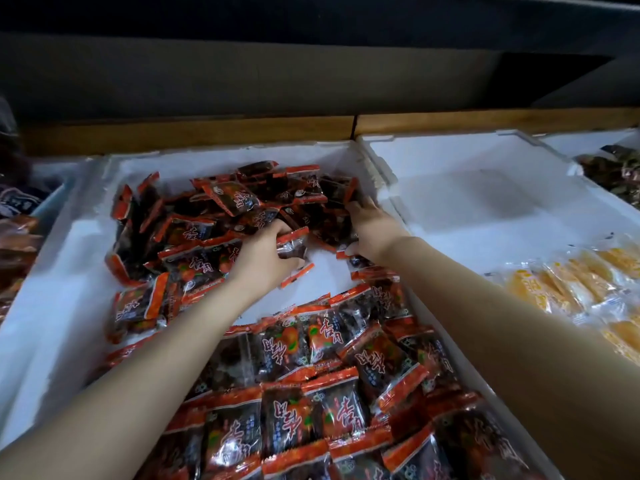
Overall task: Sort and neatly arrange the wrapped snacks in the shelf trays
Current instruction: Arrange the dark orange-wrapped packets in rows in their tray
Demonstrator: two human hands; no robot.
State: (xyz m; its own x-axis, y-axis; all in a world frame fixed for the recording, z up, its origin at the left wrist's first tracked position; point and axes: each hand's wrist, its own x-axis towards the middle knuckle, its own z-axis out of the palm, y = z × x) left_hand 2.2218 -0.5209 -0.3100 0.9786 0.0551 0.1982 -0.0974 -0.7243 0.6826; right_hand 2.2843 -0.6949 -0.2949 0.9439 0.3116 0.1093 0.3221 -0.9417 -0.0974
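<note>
L hand (266,259) round snack pkt (293,247)

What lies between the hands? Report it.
Head view: loose snack packets, one gripped by the left hand, and a bare patch of foam tray.

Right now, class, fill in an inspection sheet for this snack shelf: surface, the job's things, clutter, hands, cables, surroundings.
Surface: white foam tray against a wooden shelf edge; part of its floor is bare.
Job's things: red-and-dark packets, with a jumbled heap at the back and neat rows at the front.
Clutter: nothing seen.
Hands: left hand grips one packet at the heap's edge; right hand rests on the heap with fingers stretched.
Cables: nothing seen.
Surroundings: right-hand tray is mostly bare, with yellow packets at its near end; further packets at far left, dark packets at far right.
</note>
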